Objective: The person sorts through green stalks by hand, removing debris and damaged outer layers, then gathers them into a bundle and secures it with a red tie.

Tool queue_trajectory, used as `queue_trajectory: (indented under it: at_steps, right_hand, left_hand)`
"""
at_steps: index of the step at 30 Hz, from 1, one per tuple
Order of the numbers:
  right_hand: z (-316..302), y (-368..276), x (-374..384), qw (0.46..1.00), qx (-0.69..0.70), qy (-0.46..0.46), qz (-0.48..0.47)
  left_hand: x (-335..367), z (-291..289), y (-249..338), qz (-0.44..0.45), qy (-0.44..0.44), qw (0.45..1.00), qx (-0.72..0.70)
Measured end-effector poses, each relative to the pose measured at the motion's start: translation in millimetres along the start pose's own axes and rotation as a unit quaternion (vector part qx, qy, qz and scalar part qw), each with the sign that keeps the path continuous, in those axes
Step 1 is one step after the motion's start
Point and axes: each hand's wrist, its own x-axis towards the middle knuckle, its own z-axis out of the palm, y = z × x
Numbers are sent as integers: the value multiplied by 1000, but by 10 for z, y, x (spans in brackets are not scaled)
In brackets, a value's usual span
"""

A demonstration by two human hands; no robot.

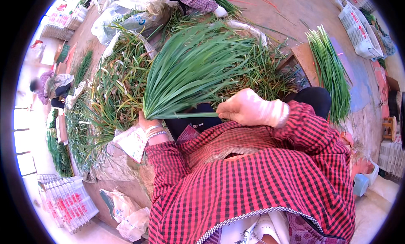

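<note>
My left hand (148,123), with beaded bracelets at its wrist, is closed round the base of a large bunch of garlic chives (194,63). Long green leaves fan from it up and to the right. My right hand (242,109) pinches the end of a single chive blade (185,115), stretched level between the two hands. Below the bunch spreads a heap of loose, partly yellowed leaves (118,75). A neat bundle of chives (331,75) with pale ends lies to the right on a board (304,60).
A clear plastic bag (130,22) stands behind the heap. Across from me, a co-worker's gloved hand (220,12) is beside more chives; another person (52,86) is at far left. White crates stand at lower left (69,204) and upper right (358,31).
</note>
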Motion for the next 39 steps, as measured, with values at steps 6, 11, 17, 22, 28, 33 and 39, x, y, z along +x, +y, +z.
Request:
queue_trajectory:
  at_steps: [6, 11, 17, 22, 28, 33, 39]
  right_hand:
    - [-633, -424, -164, 994, 112, -2, 14]
    - [-927, -323, -34, 994, 18, 82, -72]
    - [-851, 140, 196, 978, -41, 137, 150]
    - [-686, 87, 310, 983, -122, 74, 111]
    - [-398, 282, 397, 971, -225, 84, -22]
    - [-240, 111, 573, 968, -250, -28, 18]
    - [-226, 59, 533, 989, -145, 7, 39]
  left_hand:
    - [413, -276, -50, 6, -61, 995, -75]
    - [302, -198, -31, 2, -65, 997, -47]
    - [276, -135, 12, 3, -63, 998, -32]
    - [283, -178, 38, 19, -88, 995, -44]
    - [71, 15, 45, 39, -83, 996, -21]
    - [-240, 225, 124, 96, -140, 985, -31]
    - [-652, 752, 271, 183, -184, 965, -30]
